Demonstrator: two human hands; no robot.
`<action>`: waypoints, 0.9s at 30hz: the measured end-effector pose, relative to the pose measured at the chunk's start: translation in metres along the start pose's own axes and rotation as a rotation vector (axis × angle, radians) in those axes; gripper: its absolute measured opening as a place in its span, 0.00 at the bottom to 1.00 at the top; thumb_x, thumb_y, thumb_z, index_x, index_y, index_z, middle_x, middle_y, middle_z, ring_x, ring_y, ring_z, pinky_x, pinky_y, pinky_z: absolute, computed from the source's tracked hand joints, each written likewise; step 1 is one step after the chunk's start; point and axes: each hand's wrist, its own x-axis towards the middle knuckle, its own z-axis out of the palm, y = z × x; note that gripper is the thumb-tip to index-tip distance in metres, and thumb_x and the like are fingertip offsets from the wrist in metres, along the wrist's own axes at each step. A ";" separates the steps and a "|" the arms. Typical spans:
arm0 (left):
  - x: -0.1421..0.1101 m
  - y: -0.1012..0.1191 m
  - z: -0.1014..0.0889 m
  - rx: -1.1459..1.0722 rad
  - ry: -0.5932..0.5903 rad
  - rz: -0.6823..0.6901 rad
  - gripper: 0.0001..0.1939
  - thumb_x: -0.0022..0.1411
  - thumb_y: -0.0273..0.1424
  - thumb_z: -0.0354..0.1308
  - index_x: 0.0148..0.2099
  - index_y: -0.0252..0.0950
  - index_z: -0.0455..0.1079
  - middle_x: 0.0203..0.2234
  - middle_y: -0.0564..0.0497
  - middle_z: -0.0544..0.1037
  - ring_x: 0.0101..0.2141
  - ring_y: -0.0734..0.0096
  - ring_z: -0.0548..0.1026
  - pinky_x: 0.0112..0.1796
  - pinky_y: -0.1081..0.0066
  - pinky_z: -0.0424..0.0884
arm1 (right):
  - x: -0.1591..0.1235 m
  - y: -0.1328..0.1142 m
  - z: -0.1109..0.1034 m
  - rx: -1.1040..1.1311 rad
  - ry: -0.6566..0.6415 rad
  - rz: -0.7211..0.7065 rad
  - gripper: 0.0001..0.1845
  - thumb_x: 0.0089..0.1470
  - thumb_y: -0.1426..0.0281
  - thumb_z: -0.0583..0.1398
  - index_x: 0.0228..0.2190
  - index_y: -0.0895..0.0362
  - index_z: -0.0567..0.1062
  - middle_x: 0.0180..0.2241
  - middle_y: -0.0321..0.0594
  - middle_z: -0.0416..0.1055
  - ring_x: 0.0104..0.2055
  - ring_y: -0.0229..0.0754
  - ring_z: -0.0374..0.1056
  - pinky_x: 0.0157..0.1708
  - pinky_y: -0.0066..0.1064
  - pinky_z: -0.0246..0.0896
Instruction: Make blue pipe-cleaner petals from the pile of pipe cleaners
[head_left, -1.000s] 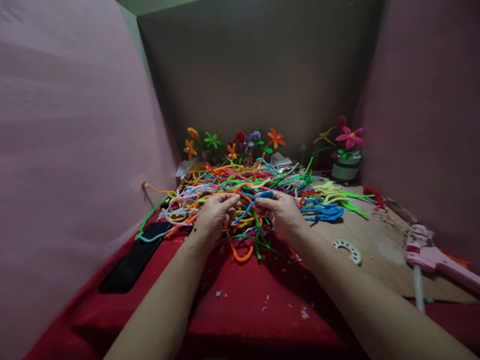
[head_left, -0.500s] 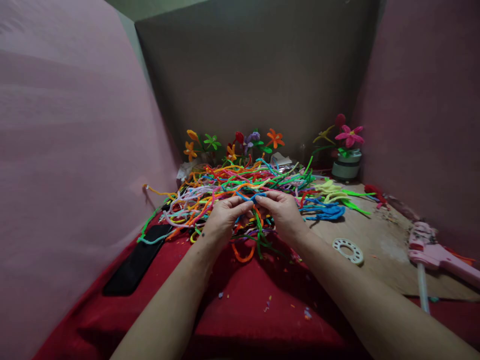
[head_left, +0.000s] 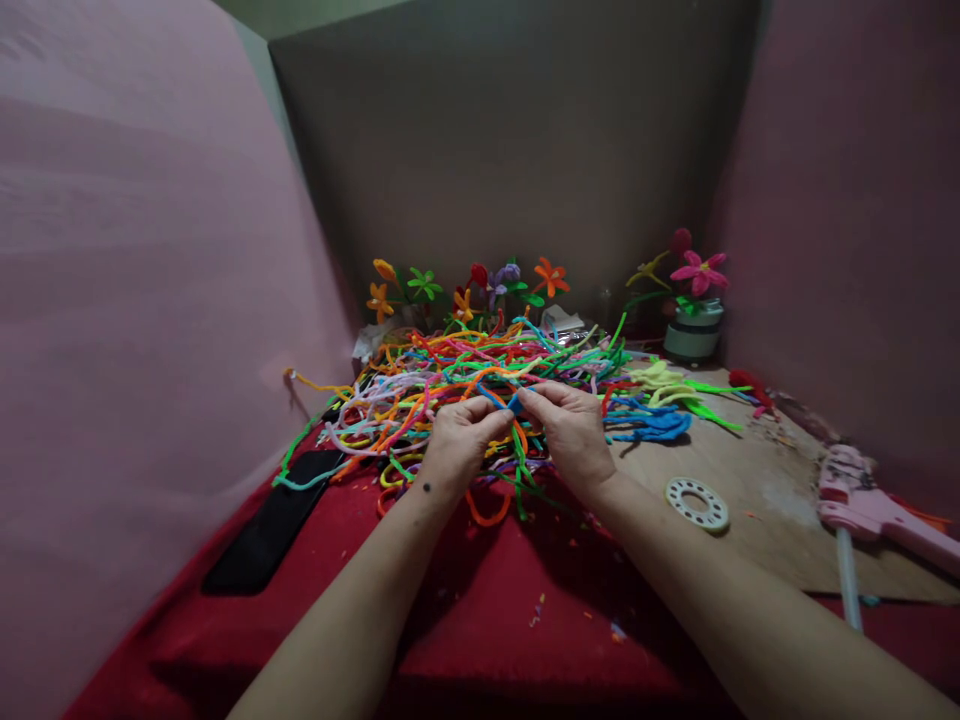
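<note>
My left hand (head_left: 459, 445) and my right hand (head_left: 571, 432) meet fingertip to fingertip above a big tangle of coloured pipe cleaners (head_left: 450, 385). Both pinch one short blue pipe cleaner (head_left: 511, 402) between thumbs and fingers. The hands hover just in front of the pile, over the red cloth (head_left: 487, 600). A bent orange pipe cleaner (head_left: 484, 515) and green strands lie under my wrists.
A black phone (head_left: 274, 520) lies at left on the cloth. On the wooden board (head_left: 757, 500) at right rest a white ring (head_left: 697, 500), blue shaped pieces (head_left: 652, 425) and a pink glue gun (head_left: 870, 510). Pipe-cleaner flowers (head_left: 465, 285) and a potted one (head_left: 694, 300) line the back wall.
My hands have drawn closer together and slightly towards me, still working the blue pipe cleaner. The white ring is fully uncovered by my right forearm.
</note>
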 end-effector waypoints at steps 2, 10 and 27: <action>0.001 -0.002 0.000 0.004 -0.003 -0.005 0.11 0.48 0.33 0.58 0.20 0.32 0.67 0.14 0.57 0.66 0.19 0.79 0.61 0.23 0.76 0.55 | 0.000 0.000 0.000 -0.094 -0.027 -0.022 0.10 0.46 0.65 0.59 0.21 0.59 0.72 0.18 0.32 0.62 0.22 0.33 0.55 0.23 0.27 0.52; 0.001 -0.004 0.003 -0.087 -0.014 -0.020 0.13 0.47 0.34 0.59 0.18 0.32 0.64 0.13 0.58 0.64 0.18 0.81 0.59 0.22 0.77 0.55 | -0.002 -0.004 0.001 -0.401 0.063 -0.259 0.10 0.46 0.68 0.58 0.18 0.58 0.71 0.20 0.35 0.64 0.25 0.36 0.58 0.29 0.29 0.54; 0.004 -0.008 -0.010 -0.326 -0.117 -0.096 0.07 0.45 0.28 0.62 0.28 0.32 0.67 0.19 0.55 0.73 0.20 0.79 0.69 0.23 0.78 0.64 | 0.004 -0.004 0.002 -0.155 -0.157 0.085 0.05 0.38 0.71 0.59 0.22 0.60 0.73 0.16 0.31 0.65 0.17 0.32 0.56 0.19 0.26 0.51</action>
